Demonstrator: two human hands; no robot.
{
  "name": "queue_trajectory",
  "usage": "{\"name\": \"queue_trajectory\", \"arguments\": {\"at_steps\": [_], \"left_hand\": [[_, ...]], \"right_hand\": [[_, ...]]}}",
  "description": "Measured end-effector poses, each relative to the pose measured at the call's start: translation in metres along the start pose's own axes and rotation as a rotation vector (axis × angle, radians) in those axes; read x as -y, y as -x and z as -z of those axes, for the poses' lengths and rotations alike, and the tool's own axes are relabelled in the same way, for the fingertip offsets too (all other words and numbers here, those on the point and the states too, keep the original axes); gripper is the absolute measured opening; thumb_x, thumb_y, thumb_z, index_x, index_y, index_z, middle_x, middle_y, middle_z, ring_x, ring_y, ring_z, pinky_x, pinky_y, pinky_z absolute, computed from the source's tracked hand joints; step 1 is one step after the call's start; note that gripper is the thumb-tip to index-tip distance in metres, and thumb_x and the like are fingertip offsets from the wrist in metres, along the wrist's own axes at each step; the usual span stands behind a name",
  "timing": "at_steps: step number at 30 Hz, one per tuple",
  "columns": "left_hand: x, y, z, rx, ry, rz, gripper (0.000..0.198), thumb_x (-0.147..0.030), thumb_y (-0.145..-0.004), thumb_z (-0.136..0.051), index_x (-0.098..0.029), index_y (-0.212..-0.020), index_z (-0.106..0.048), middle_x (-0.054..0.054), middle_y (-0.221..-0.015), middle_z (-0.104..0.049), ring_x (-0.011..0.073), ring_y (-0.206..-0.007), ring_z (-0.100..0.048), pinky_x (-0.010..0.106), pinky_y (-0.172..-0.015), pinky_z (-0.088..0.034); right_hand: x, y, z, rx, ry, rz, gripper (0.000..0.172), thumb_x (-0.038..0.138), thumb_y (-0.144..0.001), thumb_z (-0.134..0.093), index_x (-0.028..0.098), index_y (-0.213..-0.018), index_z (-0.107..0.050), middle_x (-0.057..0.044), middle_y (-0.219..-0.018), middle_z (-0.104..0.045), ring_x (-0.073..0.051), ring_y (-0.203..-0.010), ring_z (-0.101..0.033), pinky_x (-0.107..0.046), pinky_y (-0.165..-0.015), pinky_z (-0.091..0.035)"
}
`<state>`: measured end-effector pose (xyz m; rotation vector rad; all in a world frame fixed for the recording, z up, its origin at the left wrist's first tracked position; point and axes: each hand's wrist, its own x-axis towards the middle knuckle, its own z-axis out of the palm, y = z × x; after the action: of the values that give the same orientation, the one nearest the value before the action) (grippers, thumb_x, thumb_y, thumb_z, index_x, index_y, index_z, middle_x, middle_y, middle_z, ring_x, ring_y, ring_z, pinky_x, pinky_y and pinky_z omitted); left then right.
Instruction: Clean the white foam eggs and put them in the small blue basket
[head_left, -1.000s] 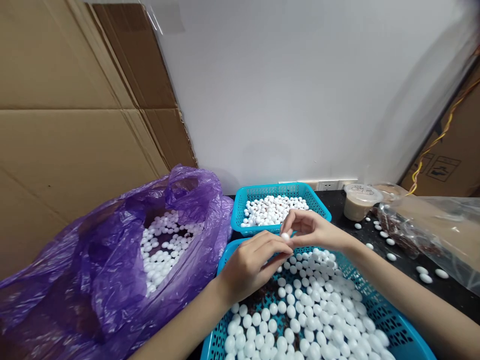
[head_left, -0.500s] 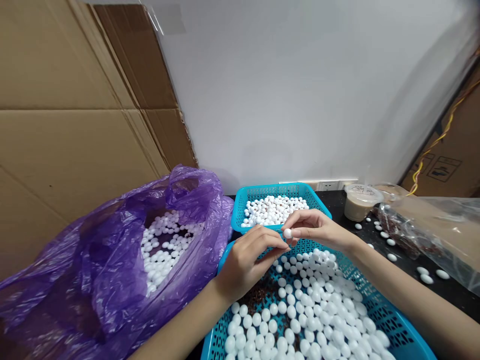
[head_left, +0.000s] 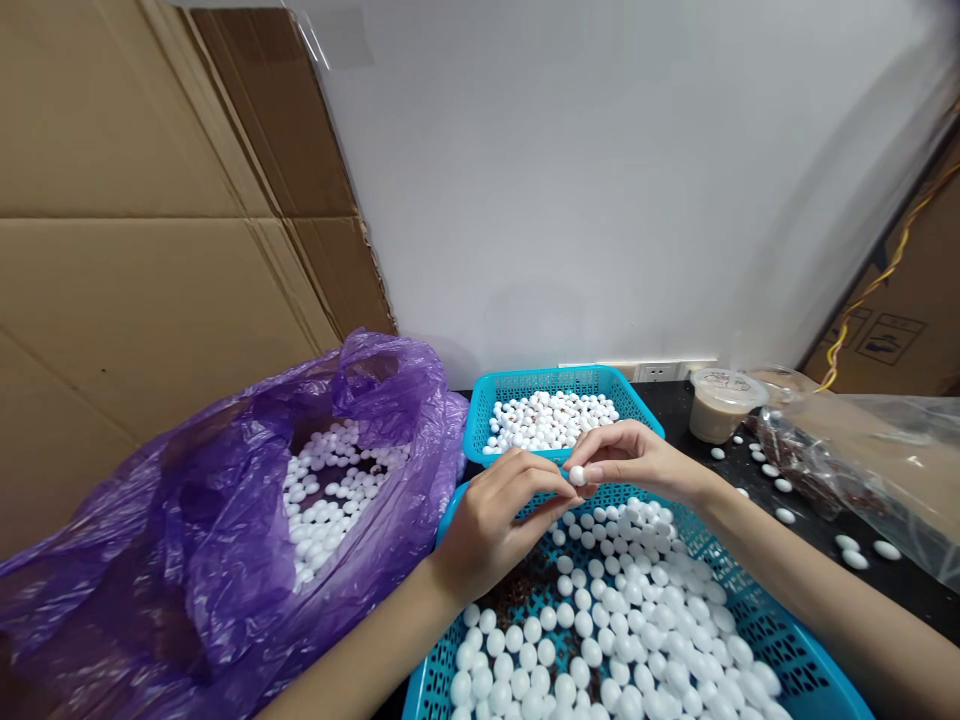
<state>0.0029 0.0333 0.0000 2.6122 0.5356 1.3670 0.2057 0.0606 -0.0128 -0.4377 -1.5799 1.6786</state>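
The right hand (head_left: 637, 462) holds one small white ball (head_left: 577, 476) between the thumb and the forefinger, closed on it. The left hand (head_left: 495, 525) comes from the other side, and its thumb and forefinger are also pinched on the same ball, so both hands meet at it. The ball is in the air, above the far edge of the near basket (head_left: 796, 662) and just in front of the far basket (head_left: 477, 420).

The near basket is turquoise plastic with mesh walls, and many white balls of the same kind lie in it. Between them there is some dark brown material (head_left: 525, 590); it looks like small dry bits, but I cannot tell what it is. The far basket is smaller and the same colour, and a heap of white balls fills it.

To the left of both baskets, touching them, stands an open purple plastic bag (head_left: 187, 540) with more white balls inside. Behind it, sheets of cardboard (head_left: 150, 250) lean against the wall.

On the right, on the black table (head_left: 885, 590), a few loose balls (head_left: 784, 515) are scattered. A lidded cup (head_left: 724, 405) with a beige drink stands near the wall, and beside it lies a clear plastic bag (head_left: 862, 450) with brown contents.
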Motion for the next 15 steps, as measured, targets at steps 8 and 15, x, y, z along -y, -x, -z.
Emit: {"name": "queue_trajectory", "arguments": {"at_steps": [8, 15], "left_hand": [[0.0007, 0.0038, 0.002, 0.034, -0.149, -0.049, 0.034, -0.027, -0.078, -0.067, -0.019, -0.109, -0.059, 0.003, -0.087, -0.057, 0.0135, -0.077, -0.056, 0.027, -0.066, -0.051], [-0.0034, 0.0021, 0.0014, 0.017, -0.202, -0.194, 0.026, -0.026, -0.077, -0.066, -0.018, -0.101, -0.062, 0.001, -0.076, -0.059, 0.011, -0.063, -0.052, 0.025, -0.056, -0.046]], "right_hand": [[-0.0011, 0.0027, 0.0031, 0.108, -0.011, -0.076, 0.011, 0.015, -0.074, -0.07, 0.015, -0.085, -0.071, -0.002, -0.078, -0.069, -0.011, -0.068, -0.066, -0.023, -0.065, -0.054], [0.0014, 0.0042, 0.0019, 0.218, -0.036, -0.15, 0.011, 0.017, -0.076, -0.068, 0.014, -0.086, -0.07, -0.002, -0.076, -0.068, -0.01, -0.062, -0.066, -0.022, -0.062, -0.054]]}}
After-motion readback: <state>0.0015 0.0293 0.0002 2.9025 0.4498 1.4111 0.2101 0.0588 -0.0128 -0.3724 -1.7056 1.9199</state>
